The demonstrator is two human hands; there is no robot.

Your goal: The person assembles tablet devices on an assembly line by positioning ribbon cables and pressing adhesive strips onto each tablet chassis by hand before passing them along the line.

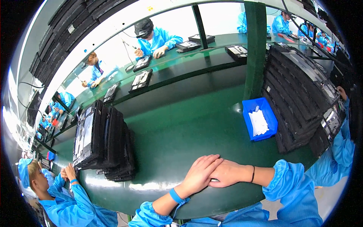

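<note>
Standing here watching this one and honestly it looks like a pause between steps, imo. The left hand (200, 170) lies over the right hand (228, 174) above the near part of the green desk (177, 143). The left's fingers are stretched out long, and I can't see anything in it. The right's fingers are mostly tucked underneath, so no clue whether they're curled or spread.

The stuff in reach: a blue bin (271, 116) of white pieces (259, 123) beyond the right hand, right next to a tall stack of black trays (297, 98), plus a shorter tray stack (117, 143) over on the left. If work picks up, I'd guess the hands have to uncross first, then one goes for the bin or a tray.

Hard to make out: whether the white pieces are paper or plastic, what's under the palms, and most of the trays' contents. The worker at the far right (336, 151) is half blocked by the tall stack, and the near co-worker's (75, 200) fingers are too small to read.
</note>
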